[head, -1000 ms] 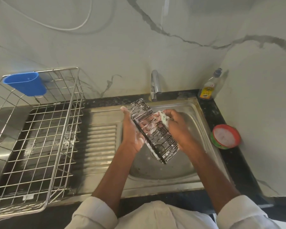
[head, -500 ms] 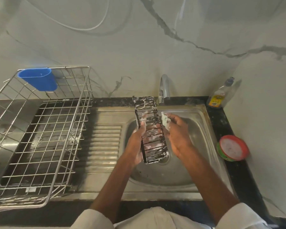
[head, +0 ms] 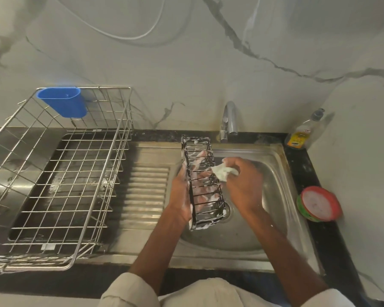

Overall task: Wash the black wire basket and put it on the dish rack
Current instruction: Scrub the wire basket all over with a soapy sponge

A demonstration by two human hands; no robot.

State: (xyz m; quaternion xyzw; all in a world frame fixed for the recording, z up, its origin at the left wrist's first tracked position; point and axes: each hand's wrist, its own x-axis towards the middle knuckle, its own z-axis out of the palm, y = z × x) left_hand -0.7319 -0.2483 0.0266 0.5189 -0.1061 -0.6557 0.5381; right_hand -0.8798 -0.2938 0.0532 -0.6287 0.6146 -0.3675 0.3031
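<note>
Middle of the frame: black wire basket held on end over the sink, long side running from near the tap down toward the drain, flecked with white suds. Left hand wrapped round its left side from behind, fingers seen through the wires, palm mostly hidden by the frame. Right hand just right of the basket, curled round a pale soapy cloth pressed against the wires; fingertips buried in the cloth, hard to make out. Drain largely covered by the basket's lower end.

Left half of the frame: steel dish rack standing on the draining board, its near left corner cut off by the frame edge, nothing lying on its wire floor. Blue cup hooked on the rack's far rim, upper left.

Right side: clear bottle with yellow label in the corner of the black table, label text too small to read. Below it, a round red-rimmed tub holding something white, near the sink's right rim. White cord looping across the marble wall, top of the frame, both ends cut off. Pale sleeves at the bottom edge, partly out of view.
</note>
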